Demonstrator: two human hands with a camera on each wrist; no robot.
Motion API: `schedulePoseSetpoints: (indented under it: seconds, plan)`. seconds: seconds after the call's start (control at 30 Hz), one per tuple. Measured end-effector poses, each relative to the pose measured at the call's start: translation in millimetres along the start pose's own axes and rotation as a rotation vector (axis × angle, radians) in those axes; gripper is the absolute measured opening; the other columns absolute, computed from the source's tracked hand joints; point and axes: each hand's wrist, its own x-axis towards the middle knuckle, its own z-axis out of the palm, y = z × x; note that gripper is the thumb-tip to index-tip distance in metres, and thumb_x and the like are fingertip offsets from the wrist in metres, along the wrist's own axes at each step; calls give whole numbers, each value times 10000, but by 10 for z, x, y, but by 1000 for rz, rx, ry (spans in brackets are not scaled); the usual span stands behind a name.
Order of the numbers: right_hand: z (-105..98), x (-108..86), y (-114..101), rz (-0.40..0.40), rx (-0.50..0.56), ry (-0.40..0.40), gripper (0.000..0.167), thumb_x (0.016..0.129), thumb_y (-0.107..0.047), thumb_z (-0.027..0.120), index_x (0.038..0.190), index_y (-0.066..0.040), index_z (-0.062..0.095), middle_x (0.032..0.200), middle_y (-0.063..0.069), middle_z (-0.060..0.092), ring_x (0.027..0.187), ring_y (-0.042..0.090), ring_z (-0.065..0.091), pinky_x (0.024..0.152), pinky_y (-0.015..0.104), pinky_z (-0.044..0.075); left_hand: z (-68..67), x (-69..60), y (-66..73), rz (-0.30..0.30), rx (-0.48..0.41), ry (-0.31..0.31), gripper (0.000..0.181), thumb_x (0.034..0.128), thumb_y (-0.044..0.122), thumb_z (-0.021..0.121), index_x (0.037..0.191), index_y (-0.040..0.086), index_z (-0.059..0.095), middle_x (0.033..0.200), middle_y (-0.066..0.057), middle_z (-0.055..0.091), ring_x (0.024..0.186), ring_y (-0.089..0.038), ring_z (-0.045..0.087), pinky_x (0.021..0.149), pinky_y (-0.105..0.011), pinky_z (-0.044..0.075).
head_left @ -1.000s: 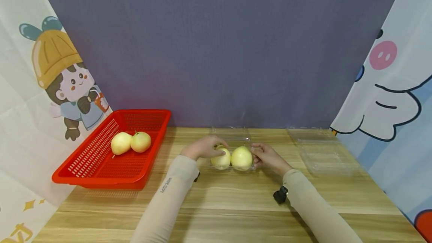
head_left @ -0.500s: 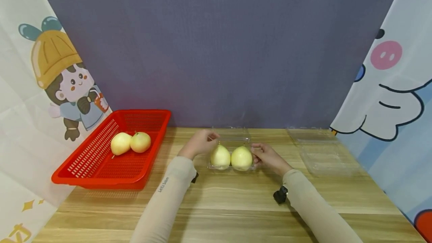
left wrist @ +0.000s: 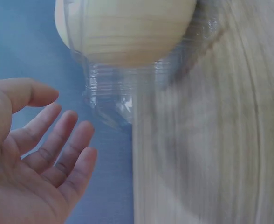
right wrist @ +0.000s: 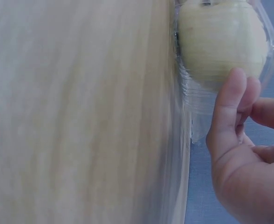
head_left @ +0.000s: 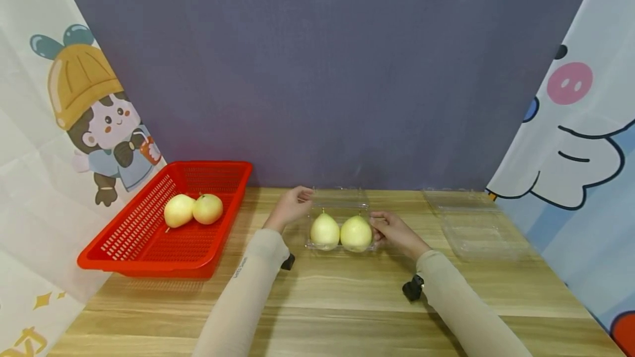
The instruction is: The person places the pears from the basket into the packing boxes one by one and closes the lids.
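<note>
Two pale yellow pears, a left pear (head_left: 324,231) and a right pear (head_left: 356,233), sit side by side in a clear plastic clamshell box (head_left: 340,247). Its hinged lid (head_left: 342,198) stands raised at the back. My left hand (head_left: 290,206) is beside the lid's left edge. In the left wrist view its fingers (left wrist: 65,140) are loosely bent, apart from the box, and hold nothing. At the box's right side, my right hand (head_left: 397,233) pinches the plastic edge by the right pear. The right wrist view shows the thumb (right wrist: 230,88) against the box wall.
A red plastic basket (head_left: 213,260) on the left holds two more pears (head_left: 178,211). Another clear clamshell box (head_left: 478,236) lies opened out at the right. A dark grey panel (head_left: 322,70) rises behind the wooden table (head_left: 347,313), with printed curtains at both sides.
My left hand has let go of the left pear and moved up and left to the lid's side. The right hand has stayed at the box's right edge.
</note>
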Motion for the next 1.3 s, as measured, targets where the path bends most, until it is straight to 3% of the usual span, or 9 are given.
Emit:
schedulePoseSetpoints:
  seconds: [0.23, 0.47, 0.7, 0.83, 1.1, 1.3]
  plan:
    - [1, -9, -18, -4, 0, 2, 574, 1083, -207, 463, 1524, 90, 246, 931, 82, 551, 767, 150, 532, 648, 262, 543, 0, 7, -53, -96, -60, -26, 448, 958, 142, 604, 1377, -9, 564, 1301, -226, 599, 1191, -365, 577, 988, -483, 490]
    - [14, -5, -23, 6, 4, 10, 565, 1082, -192, 462, 1522, 92, 249, 922, 83, 550, 753, 141, 533, 643, 258, 543, 2, 7, -85, -198, -222, -65, 482, 961, 164, 589, 1398, -33, 537, 1372, -239, 557, 1232, -364, 550, 1043, -478, 447]
    - [7, 5, -7, 11, 9, 12, 553, 1086, -190, 451, 1525, 78, 250, 923, 86, 550, 752, 145, 531, 637, 253, 541, 7, 26, -111, -295, -271, -97, 535, 981, 209, 573, 1422, -80, 484, 1342, -245, 574, 1233, -375, 544, 1057, -481, 436]
    - [14, -2, -10, 17, 12, 13, 545, 1084, -196, 459, 1525, 60, 265, 921, 85, 554, 751, 148, 533, 643, 258, 542, 25, 57, -153, -360, -349, -123, 559, 984, 181, 562, 1451, -94, 427, 1388, -253, 533, 1245, -386, 531, 1048, -455, 450]
    - [19, -1, 1, 15, 3, 15, 548, 1081, -213, 470, 1520, 57, 283, 927, 93, 556, 761, 162, 534, 653, 280, 542, 68, 45, -146, -425, -442, -116, 566, 1001, 133, 564, 1452, -143, 363, 1385, -284, 520, 1265, -397, 520, 1048, -415, 458]
    - [3, 12, 22, 11, 5, 17, 562, 1082, -229, 470, 1522, 63, 277, 930, 91, 549, 761, 159, 525, 644, 291, 543, 98, 57, -141, -428, -463, -104, 569, 999, 120, 583, 1447, -154, 364, 1353, -279, 550, 1241, -368, 549, 1029, -386, 475]
